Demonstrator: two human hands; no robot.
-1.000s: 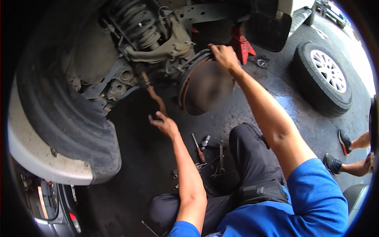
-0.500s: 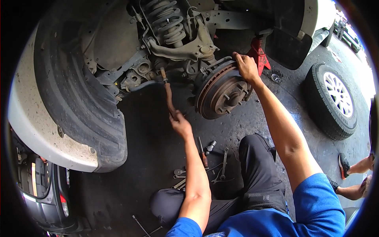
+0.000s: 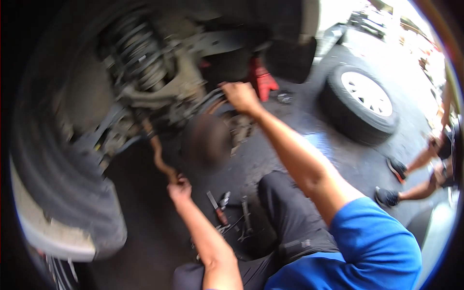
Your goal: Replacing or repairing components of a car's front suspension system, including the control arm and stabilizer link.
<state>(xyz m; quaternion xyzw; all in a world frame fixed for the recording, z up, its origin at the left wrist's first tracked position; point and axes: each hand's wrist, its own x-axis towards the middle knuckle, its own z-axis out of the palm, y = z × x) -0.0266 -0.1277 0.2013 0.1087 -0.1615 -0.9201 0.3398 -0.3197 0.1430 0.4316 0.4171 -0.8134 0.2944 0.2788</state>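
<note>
The person's bare left forearm (image 3: 208, 237) rises from the lower edge and leans up to the left, its wrist nearly straight, ending in the bare left grip (image 3: 180, 188) with fingers curled in. The blue-sleeved right arm (image 3: 311, 171) reaches higher, slanting leftward with a slight elbow bend, the bare right grip (image 3: 241, 98) knuckles-up, fingers bent over toward the left.
</note>
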